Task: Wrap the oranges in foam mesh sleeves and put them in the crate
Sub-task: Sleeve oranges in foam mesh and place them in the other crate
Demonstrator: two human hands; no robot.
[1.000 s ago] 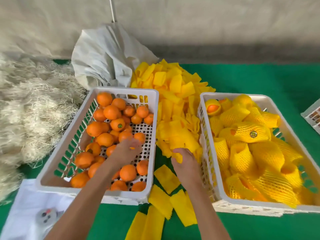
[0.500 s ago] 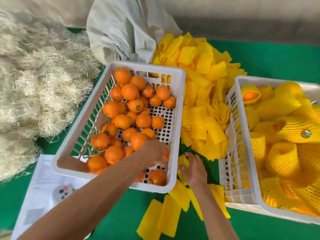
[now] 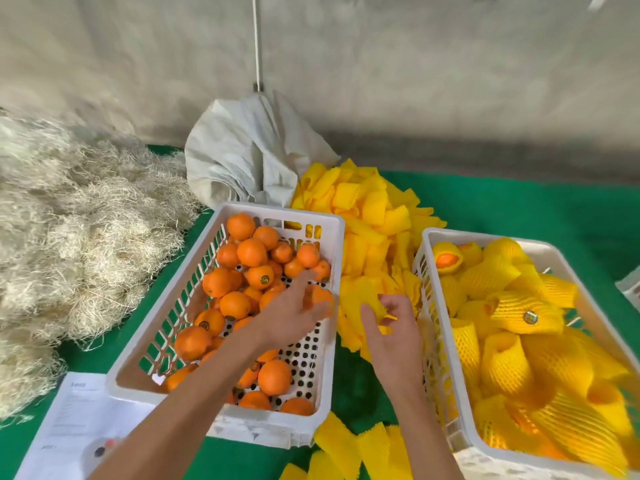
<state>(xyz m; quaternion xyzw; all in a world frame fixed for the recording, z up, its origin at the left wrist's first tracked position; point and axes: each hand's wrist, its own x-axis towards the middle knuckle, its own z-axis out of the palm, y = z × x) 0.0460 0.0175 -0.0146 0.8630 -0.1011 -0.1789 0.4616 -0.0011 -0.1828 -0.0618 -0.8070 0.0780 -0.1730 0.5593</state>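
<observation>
Left hand (image 3: 294,315) has just lifted an orange (image 3: 320,299) out of the left basket (image 3: 332,223) while the right hand (image 3: 391,327) now pinches a foam sleeve (image 3: 374,303) near the pile, so wrapping's next.

On my green-covered table (image 3: 519,209): two white crates (image 3: 221,372) (image 3: 485,459), loose yellow sleeves (image 3: 370,209), pale straw (image 3: 69,237), a grey sack (image 3: 249,157), papers (image 3: 76,420).

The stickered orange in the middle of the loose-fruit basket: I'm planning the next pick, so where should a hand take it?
From above, fingers round the upper half of the stickered orange. It sits atop the pile in the white basket, its crown bare while neighbouring oranges crowd its sides.
</observation>
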